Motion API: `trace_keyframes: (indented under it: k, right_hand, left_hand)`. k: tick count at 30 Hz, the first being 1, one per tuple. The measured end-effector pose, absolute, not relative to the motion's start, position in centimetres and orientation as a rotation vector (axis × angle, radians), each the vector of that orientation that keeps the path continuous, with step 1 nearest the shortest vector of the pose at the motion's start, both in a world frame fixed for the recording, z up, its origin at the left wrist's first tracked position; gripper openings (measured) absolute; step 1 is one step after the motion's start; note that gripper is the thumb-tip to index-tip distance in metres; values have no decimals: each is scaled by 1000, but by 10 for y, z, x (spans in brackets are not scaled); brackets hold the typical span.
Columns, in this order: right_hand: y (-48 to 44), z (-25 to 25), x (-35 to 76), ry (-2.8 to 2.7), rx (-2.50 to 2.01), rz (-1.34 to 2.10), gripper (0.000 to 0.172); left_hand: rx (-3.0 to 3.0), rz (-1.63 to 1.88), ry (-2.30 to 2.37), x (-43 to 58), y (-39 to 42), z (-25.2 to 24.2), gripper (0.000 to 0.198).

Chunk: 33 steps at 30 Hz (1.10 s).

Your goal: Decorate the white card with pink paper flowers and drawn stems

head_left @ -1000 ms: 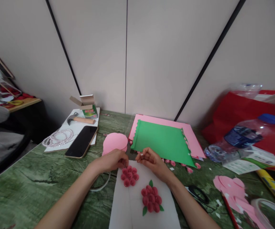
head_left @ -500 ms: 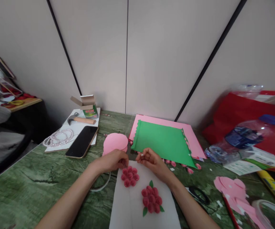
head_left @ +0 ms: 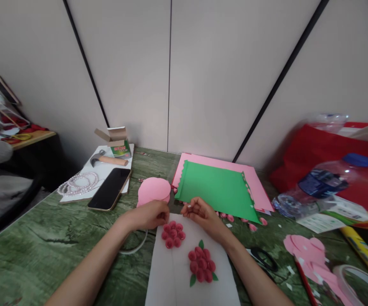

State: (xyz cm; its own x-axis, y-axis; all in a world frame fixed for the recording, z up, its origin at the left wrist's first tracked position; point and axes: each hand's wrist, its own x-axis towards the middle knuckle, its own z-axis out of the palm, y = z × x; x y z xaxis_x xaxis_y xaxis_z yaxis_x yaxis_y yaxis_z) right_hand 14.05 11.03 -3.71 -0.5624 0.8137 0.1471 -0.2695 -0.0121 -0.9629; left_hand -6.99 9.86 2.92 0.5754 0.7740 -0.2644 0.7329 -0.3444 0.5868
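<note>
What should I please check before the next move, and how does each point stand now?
1. Left cluster and right cluster both on the white sheet: ok.
2. Green leaves at both clusters: not ok; they show at the right one, none at the left.
3. Left hand holding something: cannot tell; its fingertips are hidden.
4. Right hand free of scraps: not ok; a white bit shows at its fingers.
5. That bit firmly gripped: cannot tell; too small.
6. Bottle capped: ok; the blue cap is on.
</note>
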Motion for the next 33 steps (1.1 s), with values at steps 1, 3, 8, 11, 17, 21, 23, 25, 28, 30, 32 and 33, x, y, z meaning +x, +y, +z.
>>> trace_keyframes:
  k: [1,3,8,11,17,21,23,25,28,30,32,33]
  right_hand:
    - [110,-37,141,-1454,-597,1693,24]
    - [110,-38,141,-1454,-593,1691,24]
    - [110,-39,141,-1472,-583,1660,23]
    - [109,-40,141,-1504,-588,1644,26]
    - [109,-41,143,-1613,-572,1602,36]
    - [109,-41,142,-1709,-611,1532,42]
    - [109,-42,142,-1730,-616,1513,43]
    - [109,-42,141,-1737,-610,1505,39]
    - [109,-43,141,-1728,-597,1496,33]
    - [109,-43,141,-1712,-590,1494,31]
    - [108,-43,141,-1694,-580,1505,29]
    - [108,-43,141,-1683,-575,1516,28]
  left_hand:
    - [2128,82,1201,-71,99,29,14]
    - [2118,97,1207,-75,100,30,14]
    - [2044,122,1195,-95,91,46,13]
    - [1814,13,1098,-106,75,59,18]
    - [1582,-164,1152,-105,43,70,18]
    - [1613,-192,1219,-99,36,72,13]
    - [1657,-200,1269,-97,34,71,4]
    - [1694,-185,1309,-96,32,70,15]
    - [1833,-177,1310,-92,30,70,14]
    - [1957,-181,1299,-90,30,71,10]
    - [1987,-192,1279,-88,29,73,10]
    - [1953,-198,1262,-88,29,74,9]
